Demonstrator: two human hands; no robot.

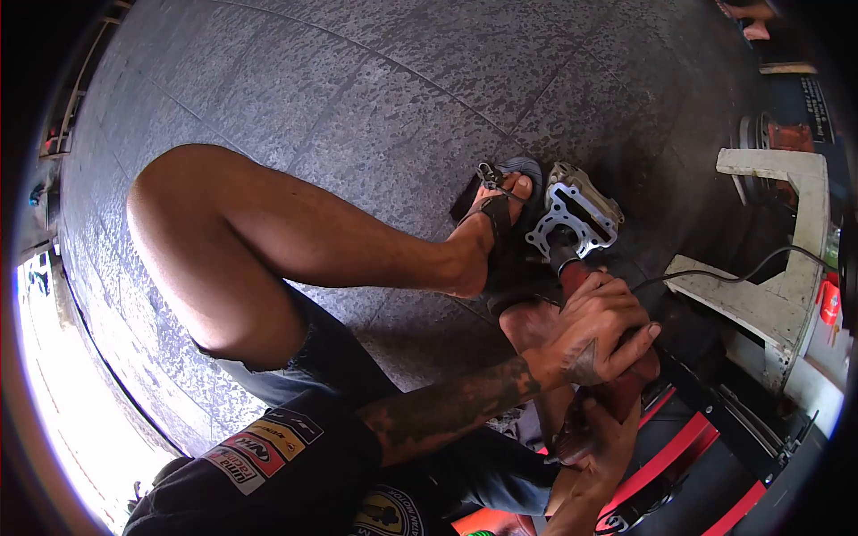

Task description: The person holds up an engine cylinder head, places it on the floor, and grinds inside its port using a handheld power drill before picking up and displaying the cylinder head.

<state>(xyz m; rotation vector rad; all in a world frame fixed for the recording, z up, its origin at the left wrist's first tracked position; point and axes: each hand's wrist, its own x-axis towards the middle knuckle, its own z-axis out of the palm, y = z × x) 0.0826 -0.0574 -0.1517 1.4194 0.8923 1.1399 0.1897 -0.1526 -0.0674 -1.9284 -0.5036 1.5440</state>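
Black patched sleeve [313,469] foremost: your left grip [608,322] and right grip [612,438] clasp the red power tool [639,368] beside the engine casting [590,192].

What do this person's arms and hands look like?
The left arm wears a black fabric sleeve with white, red and yellow lettered patches; tattoo-like markings cover much of the forearm. The left hand and right hand are ungloved, their fingers bare. No sleeve shows on the right forearm.
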